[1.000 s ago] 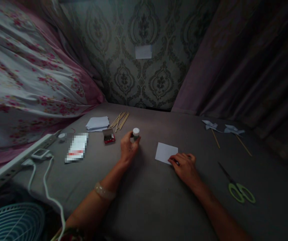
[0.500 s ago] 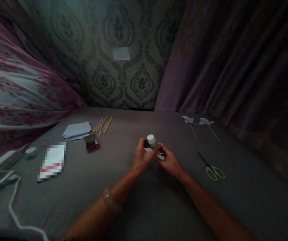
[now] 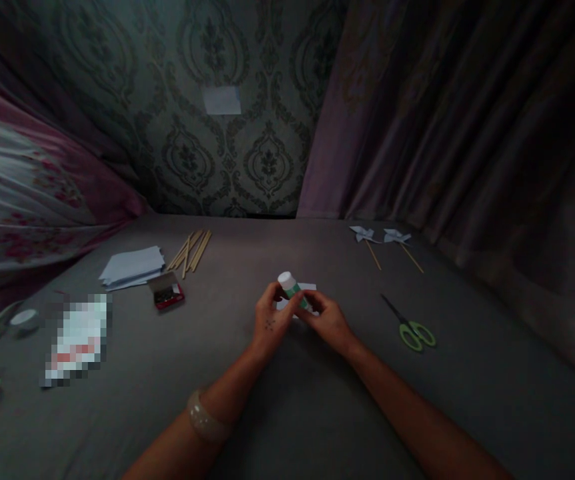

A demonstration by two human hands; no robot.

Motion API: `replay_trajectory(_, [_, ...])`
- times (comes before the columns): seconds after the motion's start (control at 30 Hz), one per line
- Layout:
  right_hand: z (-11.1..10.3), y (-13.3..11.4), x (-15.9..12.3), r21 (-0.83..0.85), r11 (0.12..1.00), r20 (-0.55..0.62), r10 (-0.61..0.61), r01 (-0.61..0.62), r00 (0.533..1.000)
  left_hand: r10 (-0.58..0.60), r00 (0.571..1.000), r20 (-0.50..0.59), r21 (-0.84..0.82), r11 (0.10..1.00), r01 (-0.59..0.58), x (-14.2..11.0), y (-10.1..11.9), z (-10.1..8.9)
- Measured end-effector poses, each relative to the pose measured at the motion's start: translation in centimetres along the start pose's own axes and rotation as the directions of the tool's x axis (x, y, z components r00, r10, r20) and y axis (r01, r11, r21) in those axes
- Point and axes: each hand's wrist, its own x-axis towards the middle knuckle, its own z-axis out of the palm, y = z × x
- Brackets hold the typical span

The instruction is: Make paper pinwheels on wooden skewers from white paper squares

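From my remote station I read the head view as follows: the left hand (image 3: 272, 319) is clamped on a tube (image 3: 291, 285), thumb along the near side and fingers curled around the far side. The right hand (image 3: 331, 321) is drawn in at the tube's lower end, thumb and fingers bent together on it; the exact contact of those fingertips is partly hidden. The tube is cylindrical, with a smooth white cap and a green-and-white label; it sits between the two hands, tilted, cap up and leaning toward the left side. Behind and beneath it I see a flat white paper sheet (image 3: 309, 287), mostly covered by the hands. A translucent, pale bracelet (image 3: 207, 417) rings the left forearm. The supporting surface (image 3: 277, 413) is covered in matt grey cloth. Left of the hands: a small red box (image 3: 170, 297) with its lid raised and small dark contents, a bundle of slender, straight wooden sticks (image 3: 199, 251), and a stack of white paper (image 3: 132, 265) with uneven edges. Right of the hands: scissors (image 3: 412, 333) with dark metal blades and green looped handles, and, farther back, two folded-paper pinwheels (image 3: 362, 233) on thin sticks.
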Motion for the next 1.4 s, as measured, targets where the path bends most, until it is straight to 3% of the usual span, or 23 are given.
replay_trajectory(0.1, [-0.1, 0.1, 0.1, 0.082, 0.994, -0.06, 0.079, -0.074, 0.995, -0.1, 0.995, -0.001, -0.046, 0.994, 0.1, 0.4, -0.5, 0.0])
replay_trajectory(0.23, [0.2, -0.5, 0.4, 0.313, 0.931, -0.058, 0.217, -0.188, 0.975, -0.225, 0.973, 0.057, -0.257, 0.938, 0.233, 0.8, -0.8, 0.1])
replay_trajectory(0.4, [0.8, -1.6, 0.5, 0.514, 0.825, -0.064, 0.309, -0.235, 0.949, -0.243, 0.964, 0.108, -0.377, 0.887, 0.265, 1.0, -0.8, 0.0])
replay_trajectory(0.6, [-0.6, -1.7, 1.1, 0.535, 0.81, -0.117, 0.353, -0.241, 0.928, -0.13, 0.984, 0.125, -0.178, 0.972, 0.151, 1.5, -1.9, -0.4])
replay_trajectory(0.77, [-3.9, -1.7, 2.0, 0.539, 0.825, -0.241, 0.342, -0.167, 0.908, -0.104, 0.994, -0.022, 0.102, 0.989, 0.106, 2.1, -2.9, -1.4])
replay_trajectory(0.9, [-5.9, -1.9, 2.4, 0.484, 0.868, -0.324, 0.29, -0.105, 0.9, -0.039, 0.994, -0.105, 0.319, 0.945, 0.071, 2.5, -3.6, -2.2])
replay_trajectory(1.03, [-6.9, -2.0, 2.5, 0.388, 0.92, -0.381, 0.221, -0.062, 0.898, -0.009, 0.998, -0.06, 0.487, 0.872, 0.037, 2.6, -4.0, -2.6])
replay_trajectory(1.2, [-7.3, -2.1, 2.8, 0.132, 0.991, -0.407, 0.085, -0.034, 0.91, 0.112, 0.991, 0.071, 0.601, 0.788, -0.132, 2.2, -3.8, -2.8])
replay_trajectory(1.4, [-6.1, -2.9, 3.3, -0.293, 0.954, -0.252, -0.14, 0.062, 0.958, 0.202, 0.928, 0.313, 0.59, 0.724, -0.357, 0.7, -2.1, -1.8])
